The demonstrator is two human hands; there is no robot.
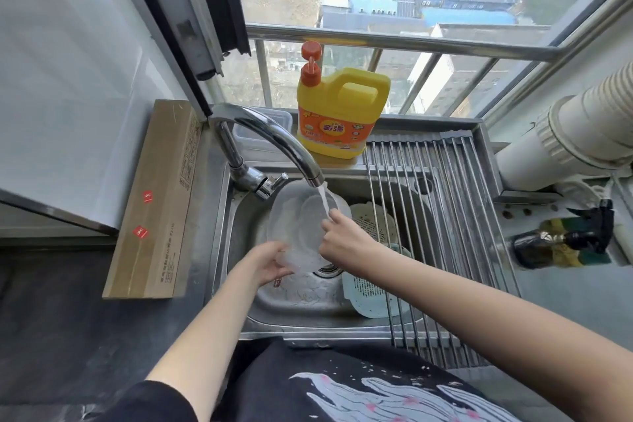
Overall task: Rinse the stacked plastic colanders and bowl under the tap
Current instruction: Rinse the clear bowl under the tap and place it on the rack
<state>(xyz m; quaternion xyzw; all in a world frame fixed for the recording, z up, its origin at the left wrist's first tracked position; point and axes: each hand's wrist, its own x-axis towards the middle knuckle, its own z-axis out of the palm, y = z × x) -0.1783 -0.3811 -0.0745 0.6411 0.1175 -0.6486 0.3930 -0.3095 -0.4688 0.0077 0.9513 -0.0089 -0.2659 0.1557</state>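
- My left hand (265, 262) grips the near rim of the clear plastic bowl (298, 226), tilting it over the steel sink (239, 216).
- My right hand (337, 236) is closed on the bowl's right rim, fingers reaching inside under the stream.
- Tap (270, 140) runs; water (323, 197) lands inside the bowl.
- White colander (375, 226) leans in the sink just right of the bowl, partly under the rack.
- Pale green colander (366, 295) sits at the near right of the basin, touching the roll-up drying rack (445, 216).
- Yellow detergent jug (339, 113) stands on the ledge behind the sink.
- Cardboard box (157, 202) lies left of the sink.
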